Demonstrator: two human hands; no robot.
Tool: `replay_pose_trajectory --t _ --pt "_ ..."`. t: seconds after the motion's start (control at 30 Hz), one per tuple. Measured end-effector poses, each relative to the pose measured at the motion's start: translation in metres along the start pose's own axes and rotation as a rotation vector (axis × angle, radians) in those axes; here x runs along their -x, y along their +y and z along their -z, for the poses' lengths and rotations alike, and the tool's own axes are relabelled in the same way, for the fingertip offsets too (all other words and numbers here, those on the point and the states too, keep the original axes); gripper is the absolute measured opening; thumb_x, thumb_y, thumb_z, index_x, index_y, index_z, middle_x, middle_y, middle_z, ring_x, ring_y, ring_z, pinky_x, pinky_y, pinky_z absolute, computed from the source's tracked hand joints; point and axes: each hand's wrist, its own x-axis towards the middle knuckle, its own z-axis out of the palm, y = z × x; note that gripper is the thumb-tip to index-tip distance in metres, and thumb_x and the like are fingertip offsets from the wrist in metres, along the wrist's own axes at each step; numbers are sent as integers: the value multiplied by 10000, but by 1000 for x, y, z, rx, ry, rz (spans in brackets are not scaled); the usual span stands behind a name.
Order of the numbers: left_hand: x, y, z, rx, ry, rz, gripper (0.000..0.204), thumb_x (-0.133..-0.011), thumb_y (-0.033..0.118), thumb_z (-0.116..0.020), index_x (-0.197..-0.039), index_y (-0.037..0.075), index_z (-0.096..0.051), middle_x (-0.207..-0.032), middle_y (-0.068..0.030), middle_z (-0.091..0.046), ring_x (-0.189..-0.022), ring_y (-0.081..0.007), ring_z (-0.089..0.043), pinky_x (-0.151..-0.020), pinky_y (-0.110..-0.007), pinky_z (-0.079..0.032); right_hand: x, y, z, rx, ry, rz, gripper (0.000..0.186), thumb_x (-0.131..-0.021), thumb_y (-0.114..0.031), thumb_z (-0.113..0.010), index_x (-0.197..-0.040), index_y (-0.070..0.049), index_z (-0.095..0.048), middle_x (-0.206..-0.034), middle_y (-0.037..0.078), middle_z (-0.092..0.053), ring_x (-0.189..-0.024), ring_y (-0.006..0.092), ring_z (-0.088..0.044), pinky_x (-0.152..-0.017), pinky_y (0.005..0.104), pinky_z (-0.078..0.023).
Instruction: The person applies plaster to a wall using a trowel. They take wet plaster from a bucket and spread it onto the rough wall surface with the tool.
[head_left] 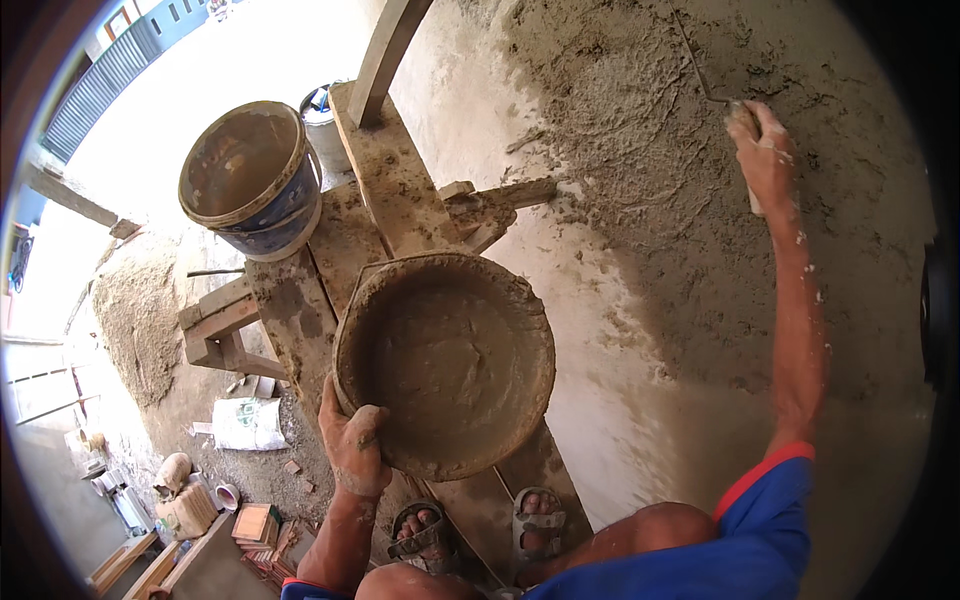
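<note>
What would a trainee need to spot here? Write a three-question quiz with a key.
1. True or false: the left hand grips the rim of the mortar pan.
2. The right hand presses a tool against: A) the bucket B) the plastered wall C) the ground.
3. What do the sandalled feet stand on?

Key: 1 true; 2 B; 3 a wooden plank.

A round pan [445, 360] of wet grey mortar; a trowel [742, 125] lies against the plastered wall.
</note>
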Motion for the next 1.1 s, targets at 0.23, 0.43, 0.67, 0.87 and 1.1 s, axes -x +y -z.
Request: replay_pose_trajectory --t 0.23,0.43,0.67,0.87,1.1 --pt "9 5 -13 4 20 -13 525 -706 -23 -511 -1231 -38 -498 -1071 -111 -622 -926 -174 -600 -834 -282 -484 134 -91 51 -393 -679 217 435 -802 -106 -663 -1229 -60 -597 -1067 162 -619 -914 220 -646 -735 346 -545" --pt "15 -4 -26 -121 -4 -101 487 -735 -4 -521 -1218 -62 -497 -1039 -107 -631 -915 -178 -596 -844 -296 -481 205 -129 31 224 -463 863 387 -812 -74 -596 -1198 -95 -594 -971 160 -589 -793 274 -618 -689 356 -515" --pt "24 -9 -22 -128 -24 -113 475 -755 11 -522 -1218 -87 -490 -1049 -114 -629 -943 -179 -590 -868 -287 -466 278 -125 -29 -541 -858 652 393 -793 -140 -623 -1173 -60 -560 -836 226 -619 -809 412 -630 -728 511 -516" --pt "20 -11 -14 -102 -41 -174 477 -753 -4 -513 -1224 -76 -487 -1052 -114 -620 -925 -191 -600 -856 -281 -476 265 -118 -12 -592 -894 519 394 -783 -159 -625 -1160 -59 -569 -860 229 -644 -839 411 -634 -769 496 -509" --pt "19 -8 -14 51 -82 -94 494 -735 -50 -489 -1229 -27 -496 -1052 -95 -620 -911 -179 -616 -824 -281 -501 210 -121 73 -562 -820 305 367 -772 -80 -654 -1128 -54 -572 -824 198 -639 -809 378 -643 -728 448 -501"
